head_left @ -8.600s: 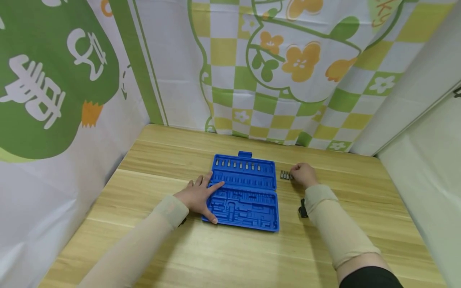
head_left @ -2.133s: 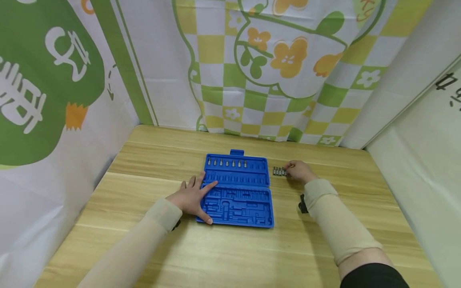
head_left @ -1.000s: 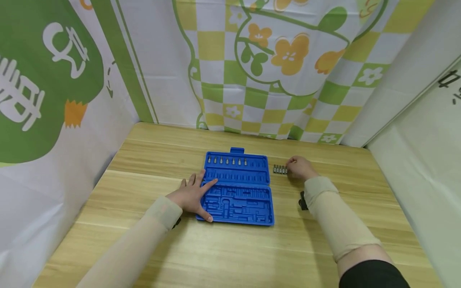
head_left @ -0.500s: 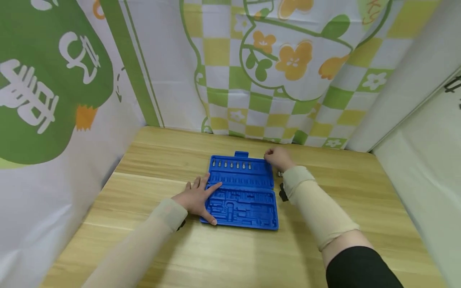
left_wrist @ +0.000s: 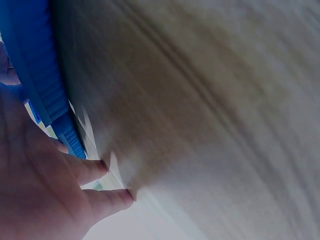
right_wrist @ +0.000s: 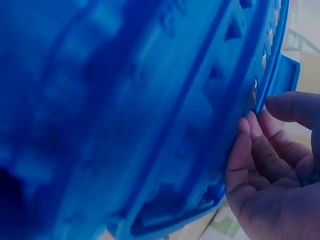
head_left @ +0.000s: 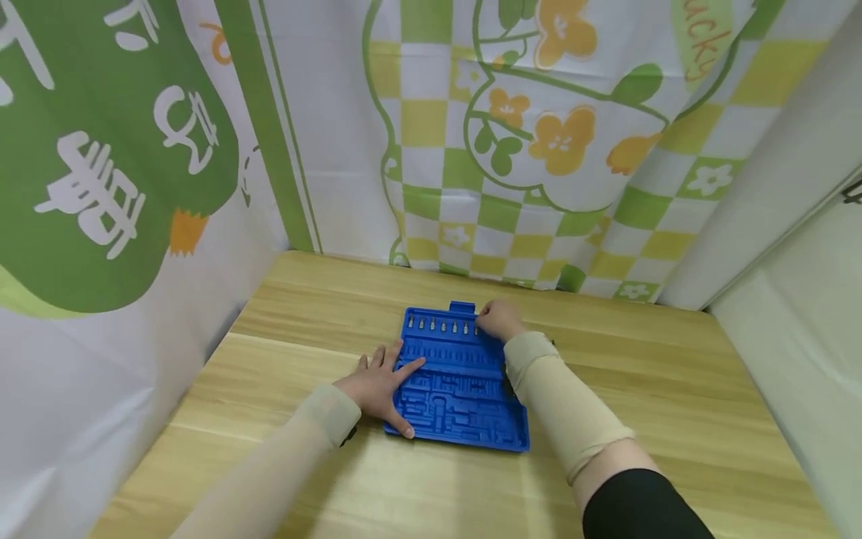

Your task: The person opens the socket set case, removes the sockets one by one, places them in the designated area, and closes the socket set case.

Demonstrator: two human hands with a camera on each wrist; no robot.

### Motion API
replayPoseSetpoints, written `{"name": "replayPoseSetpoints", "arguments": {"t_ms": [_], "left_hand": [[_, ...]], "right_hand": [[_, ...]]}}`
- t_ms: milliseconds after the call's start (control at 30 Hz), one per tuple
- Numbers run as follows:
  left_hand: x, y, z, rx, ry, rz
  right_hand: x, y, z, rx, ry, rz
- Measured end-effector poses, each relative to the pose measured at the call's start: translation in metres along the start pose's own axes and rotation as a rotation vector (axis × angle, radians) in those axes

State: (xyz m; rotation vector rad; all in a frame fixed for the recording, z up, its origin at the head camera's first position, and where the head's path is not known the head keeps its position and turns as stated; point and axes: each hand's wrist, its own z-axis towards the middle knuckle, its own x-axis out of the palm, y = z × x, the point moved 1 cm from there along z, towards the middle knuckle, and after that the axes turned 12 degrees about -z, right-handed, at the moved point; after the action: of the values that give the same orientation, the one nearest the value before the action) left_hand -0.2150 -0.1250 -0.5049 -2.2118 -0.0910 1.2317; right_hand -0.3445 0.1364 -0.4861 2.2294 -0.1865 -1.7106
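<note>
A blue tool case [head_left: 465, 413] lies open and flat on the table, its moulded slots facing up. Along its far compartment stands a row of several small metal bit sockets [head_left: 432, 324]. My left hand [head_left: 377, 383] rests spread over the case's left edge, thumb near the front corner; in the left wrist view two fingertips [left_wrist: 122, 197] touch the table. At the right end of the row, my right hand [head_left: 501, 320] has its fingertips bunched right at the last bit socket. In the right wrist view thumb and fingers [right_wrist: 242, 145] meet at the case's far rim; their grip is hidden.
The case's latch tab [head_left: 462, 307] juts from its far edge. Wooden table [head_left: 323, 307] surrounds the case. Behind it hangs a green and white checked curtain [head_left: 532, 217]. My right forearm [head_left: 572, 412] covers the case's right edge and the table spot beside it.
One bit socket has left the case's row since the earliest frame, and the loose row on the table grew. My right hand has moved left from that loose row to the case. Left hand stays.
</note>
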Motion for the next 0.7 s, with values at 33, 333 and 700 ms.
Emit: {"name": "replayPoseSetpoints", "arguments": {"t_ms": [33,333,700], "left_hand": [[0.001,0.000,0.000,0.003,-0.004,0.001],[0.005,-0.003,0.000,-0.005,-0.003,0.008],[0.002,-0.002,0.000,-0.005,-0.014,0.008]], "right_hand": [[0.001,0.000,0.001,0.001,-0.001,0.003],[0.012,0.001,0.002,0.097,-0.048,-0.038],[0.016,0.003,0.003,0.161,-0.047,0.059]]}}
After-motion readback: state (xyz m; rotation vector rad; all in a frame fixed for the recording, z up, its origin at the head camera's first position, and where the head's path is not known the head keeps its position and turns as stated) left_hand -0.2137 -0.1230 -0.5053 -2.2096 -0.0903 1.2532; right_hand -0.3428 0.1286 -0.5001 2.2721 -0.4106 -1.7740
